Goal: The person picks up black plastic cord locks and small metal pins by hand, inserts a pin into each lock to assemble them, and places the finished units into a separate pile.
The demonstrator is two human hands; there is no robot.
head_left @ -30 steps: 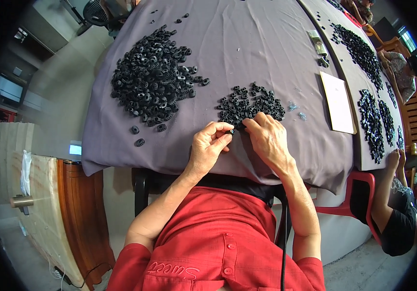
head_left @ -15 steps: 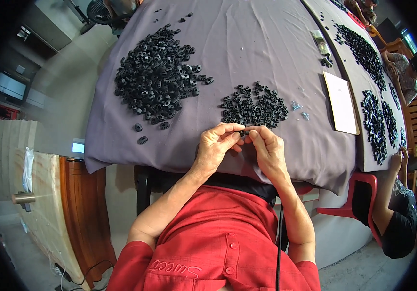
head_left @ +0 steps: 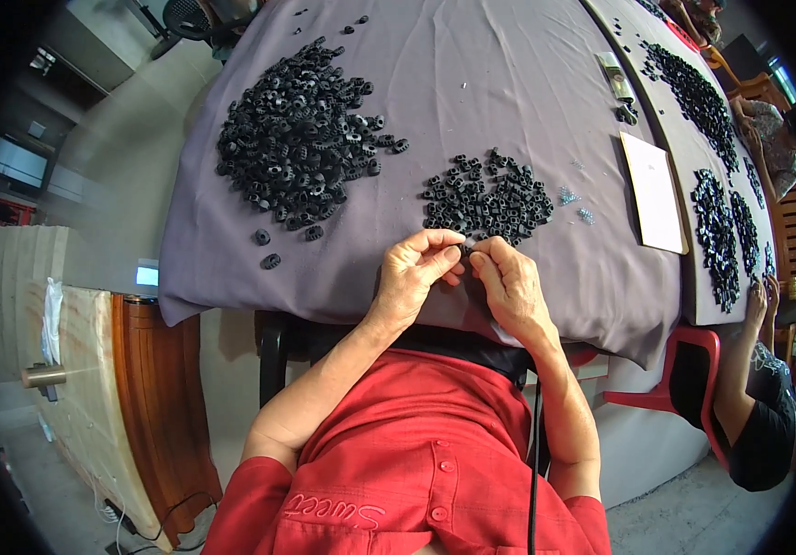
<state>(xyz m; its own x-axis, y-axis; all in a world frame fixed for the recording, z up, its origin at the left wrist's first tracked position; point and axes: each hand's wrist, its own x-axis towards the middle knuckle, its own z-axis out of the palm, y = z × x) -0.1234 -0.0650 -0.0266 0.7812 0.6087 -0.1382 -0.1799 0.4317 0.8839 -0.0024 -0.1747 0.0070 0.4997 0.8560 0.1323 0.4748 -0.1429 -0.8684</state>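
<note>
My left hand (head_left: 414,274) and my right hand (head_left: 507,283) meet fingertip to fingertip near the front edge of a table under a grey cloth (head_left: 472,83). Both pinch one small part (head_left: 468,246) between them; it is mostly hidden by the fingers. Just beyond my fingers lies a small heap of black ring-shaped parts (head_left: 489,198). A much larger heap of the same black parts (head_left: 294,155) lies further left.
A white paper sheet (head_left: 653,191) lies at the right, with more black heaps (head_left: 718,231) beyond it. Another person (head_left: 759,407) sits on a red chair (head_left: 694,370) at the right. A wooden panel (head_left: 153,407) stands at lower left.
My hands have pulled back from the small heap toward the table's front edge and closed together, fingertips now touching over one small part.
</note>
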